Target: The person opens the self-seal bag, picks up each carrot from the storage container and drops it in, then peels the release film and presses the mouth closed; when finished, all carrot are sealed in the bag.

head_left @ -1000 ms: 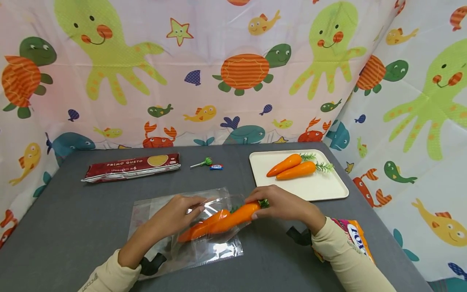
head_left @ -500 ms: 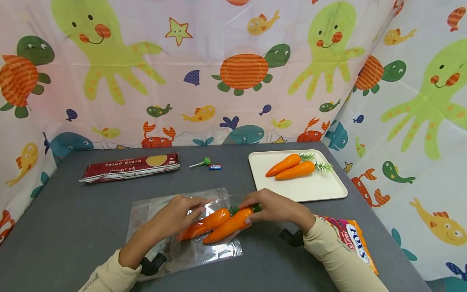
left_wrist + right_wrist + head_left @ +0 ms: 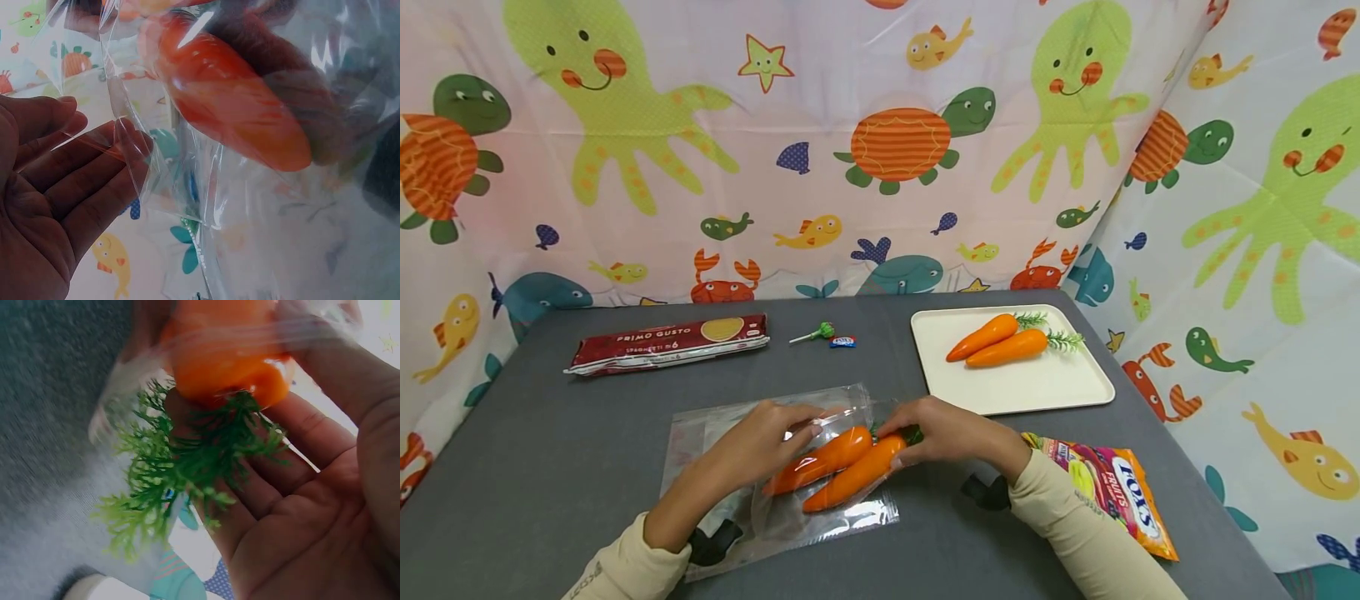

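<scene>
Head view, A: Carrots, relative to the clear bag (image 3: 786,510)?

B: Far carrot (image 3: 831,458) beneath its film, apparently inside. Near carrot (image 3: 853,482) alongside, body within the bag, leaves (image 3: 181,462) out past its mouth (right wrist view).

A: Grip?

B: Left hand (image 3: 767,437): pinching film lightly at the bag's edge. Right hand (image 3: 943,429): pinching the near carrot by the crown, just at the bag's mouth.

A: Likeliest trouble, and from what?

B: In judgement, snagging of leaves at the bag's mouth, because of fanned fronds. Next, escape of film from so slight a pinch under any hard push. Also possible: creasing of the bag, from two thick bodies side by side.

A: Under the bag?

B: Flat film (image 3: 872,512) on the table (image 3: 550,467); separate bag or same one, impossible to tell. Possible sliding, given slick plastic.
</scene>
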The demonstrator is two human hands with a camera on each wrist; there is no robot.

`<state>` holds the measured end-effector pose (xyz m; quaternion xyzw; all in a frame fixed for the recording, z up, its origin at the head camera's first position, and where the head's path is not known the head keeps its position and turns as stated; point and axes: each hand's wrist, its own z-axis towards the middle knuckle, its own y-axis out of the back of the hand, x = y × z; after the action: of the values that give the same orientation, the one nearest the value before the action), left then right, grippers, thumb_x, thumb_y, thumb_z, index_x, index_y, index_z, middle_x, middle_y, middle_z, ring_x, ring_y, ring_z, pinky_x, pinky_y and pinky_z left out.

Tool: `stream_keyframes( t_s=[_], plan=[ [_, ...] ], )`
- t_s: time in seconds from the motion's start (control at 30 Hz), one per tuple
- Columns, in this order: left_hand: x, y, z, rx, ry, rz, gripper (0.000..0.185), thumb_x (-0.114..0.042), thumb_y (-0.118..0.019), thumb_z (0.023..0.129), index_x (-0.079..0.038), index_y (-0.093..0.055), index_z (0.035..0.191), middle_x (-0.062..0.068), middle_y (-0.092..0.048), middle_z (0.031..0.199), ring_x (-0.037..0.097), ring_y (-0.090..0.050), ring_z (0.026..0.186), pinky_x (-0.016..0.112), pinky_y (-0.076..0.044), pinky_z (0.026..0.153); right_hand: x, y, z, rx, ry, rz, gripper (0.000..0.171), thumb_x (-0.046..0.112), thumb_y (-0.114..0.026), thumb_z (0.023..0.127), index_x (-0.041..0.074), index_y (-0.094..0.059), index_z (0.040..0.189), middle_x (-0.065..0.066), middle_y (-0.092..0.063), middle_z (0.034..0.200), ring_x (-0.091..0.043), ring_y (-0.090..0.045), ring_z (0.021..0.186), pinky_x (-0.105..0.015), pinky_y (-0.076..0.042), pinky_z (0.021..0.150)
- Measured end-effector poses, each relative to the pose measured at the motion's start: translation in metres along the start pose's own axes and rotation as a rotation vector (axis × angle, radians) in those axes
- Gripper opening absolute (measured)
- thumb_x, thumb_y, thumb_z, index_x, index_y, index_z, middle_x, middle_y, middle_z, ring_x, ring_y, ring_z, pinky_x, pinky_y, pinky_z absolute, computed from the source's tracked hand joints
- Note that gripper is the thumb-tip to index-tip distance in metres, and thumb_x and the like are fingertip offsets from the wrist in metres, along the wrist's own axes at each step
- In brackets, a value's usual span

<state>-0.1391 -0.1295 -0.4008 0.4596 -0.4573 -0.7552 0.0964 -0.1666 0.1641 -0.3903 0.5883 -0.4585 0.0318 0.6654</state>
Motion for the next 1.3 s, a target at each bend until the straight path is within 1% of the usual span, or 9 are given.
stream_keyframes(
  t_s=[0.2,0.37,0.5,0.6,0.7,0.8,0.93,1.1,1.3],
  plan=[
    [0.001,-0.002,0.000,-0.014,-0.029,0.001,0.026,-0.011,-0.066,0.094,-0.001,-0.068,0.118,0.006,-0.072,0.105,0.007,-0.067,0.083,0.029,-0.056,0.075,-0.003,-0.006,-0.004,0.017,0.010,0.117,0.036,0.019,-0.071,0.092,0.005,-0.066,0.124,-0.002,-0.066,0.118,-0.012,-0.062,0.102,-0.026,-0.049,0.092],
    [0.001,-0.003,-0.001,-0.009,-0.026,0.008,0.027,-0.012,-0.065,0.095,-0.001,-0.068,0.120,0.007,-0.071,0.107,0.013,-0.068,0.090,0.035,-0.057,0.079,-0.004,-0.006,-0.017,-0.078,0.029,0.285,0.031,0.015,-0.061,0.098,0.002,-0.064,0.126,-0.011,-0.066,0.121,-0.022,-0.063,0.110,-0.031,-0.049,0.094],
    [0.001,-0.003,-0.001,-0.008,-0.016,0.008,0.027,-0.013,-0.065,0.095,-0.002,-0.068,0.120,0.006,-0.072,0.107,0.012,-0.068,0.088,0.035,-0.057,0.078,-0.001,-0.005,-0.030,-0.210,0.012,0.334,0.028,0.015,-0.059,0.099,-0.001,-0.065,0.121,-0.015,-0.068,0.113,-0.028,-0.066,0.100,-0.031,-0.053,0.087],
    [0.001,-0.003,-0.001,-0.009,-0.019,0.007,0.027,-0.013,-0.064,0.095,-0.002,-0.068,0.120,0.006,-0.072,0.107,0.013,-0.069,0.090,0.036,-0.056,0.079,0.005,-0.005,-0.040,-0.293,-0.064,0.333,0.027,0.020,-0.057,0.100,-0.001,-0.068,0.114,-0.012,-0.070,0.100,-0.030,-0.067,0.088,-0.029,-0.055,0.077],
    [0.001,-0.003,-0.001,-0.006,-0.022,0.007,0.027,-0.014,-0.063,0.096,-0.003,-0.068,0.120,0.006,-0.071,0.108,0.015,-0.069,0.092,0.036,-0.056,0.079,0.010,-0.008,-0.048,-0.314,-0.152,0.321,0.030,0.027,-0.055,0.102,0.001,-0.070,0.101,-0.006,-0.068,0.085,-0.025,-0.065,0.075,-0.029,-0.056,0.068],
    [0.001,-0.003,-0.001,-0.008,-0.022,0.007,0.027,-0.014,-0.063,0.097,-0.003,-0.068,0.121,0.005,-0.071,0.108,0.015,-0.069,0.093,0.036,-0.056,0.079,0.012,-0.016,-0.055,-0.298,-0.219,0.362,0.041,0.033,-0.049,0.103,0.001,-0.069,0.089,-0.005,-0.065,0.073,-0.022,-0.063,0.063,-0.035,-0.056,0.059],
    [0.000,-0.001,-0.001,-0.011,-0.025,0.019,0.026,-0.014,-0.063,0.096,-0.003,-0.068,0.120,0.005,-0.071,0.107,0.015,-0.069,0.092,0.036,-0.057,0.078,0.012,-0.031,-0.058,-0.246,-0.291,0.569,0.058,0.040,-0.039,0.106,-0.007,-0.069,0.088,-0.015,-0.068,0.071,-0.030,-0.067,0.061,-0.046,-0.057,0.056],
    [-0.001,-0.002,0.001,-0.007,-0.038,0.031,0.026,-0.014,-0.063,0.096,-0.003,-0.069,0.119,0.004,-0.072,0.105,0.012,-0.068,0.089,0.033,-0.057,0.076,0.012,-0.040,-0.059,-0.153,-0.416,0.828,0.073,0.052,-0.032,0.104,-0.012,-0.068,0.096,-0.023,-0.070,0.083,-0.032,-0.071,0.068,-0.044,-0.058,0.059],
    [-0.001,-0.005,0.002,-0.001,-0.048,0.035,0.025,-0.014,-0.064,0.096,-0.003,-0.069,0.118,0.003,-0.072,0.105,0.009,-0.068,0.088,0.031,-0.057,0.077,0.009,-0.042,-0.061,0.017,-0.511,1.042,0.086,0.066,-0.028,0.098,-0.011,-0.060,0.118,-0.024,-0.070,0.098,-0.029,-0.072,0.080,-0.040,-0.059,0.067]
  ],
)
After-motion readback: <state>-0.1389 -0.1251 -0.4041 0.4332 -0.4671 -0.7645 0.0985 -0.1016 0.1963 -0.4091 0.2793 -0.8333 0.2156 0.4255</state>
